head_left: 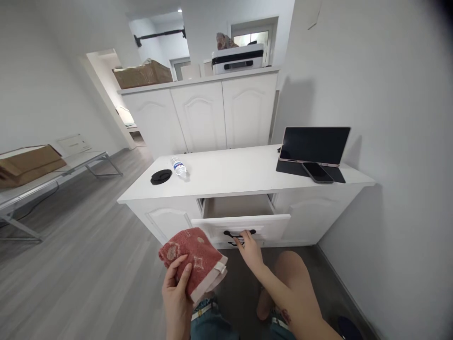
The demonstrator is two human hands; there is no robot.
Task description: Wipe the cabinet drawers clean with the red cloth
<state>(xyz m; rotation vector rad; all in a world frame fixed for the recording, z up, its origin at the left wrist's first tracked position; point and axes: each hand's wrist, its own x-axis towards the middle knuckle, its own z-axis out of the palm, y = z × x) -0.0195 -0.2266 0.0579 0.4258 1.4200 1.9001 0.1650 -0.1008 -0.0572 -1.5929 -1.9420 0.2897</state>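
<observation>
My left hand [178, 288] grips a folded red towel [198, 257] with pale patterns and a whitish edge. It holds the towel in front of and to the left of a white drawer [208, 225]. The drawer is pulled out of the white cabinet [226, 172], and its visible inside looks bare. My right hand [250, 250] has its fingers curled over the black drawer handle [230, 233]. Another black handle shows partly below it.
On the cabinet top are a plastic bottle [180, 167], a black round object [161, 176], a tablet [314, 145] and a phone [317, 173]. A cardboard box [31, 165] lies on a bench at left. A wall [399, 141] borders the right side.
</observation>
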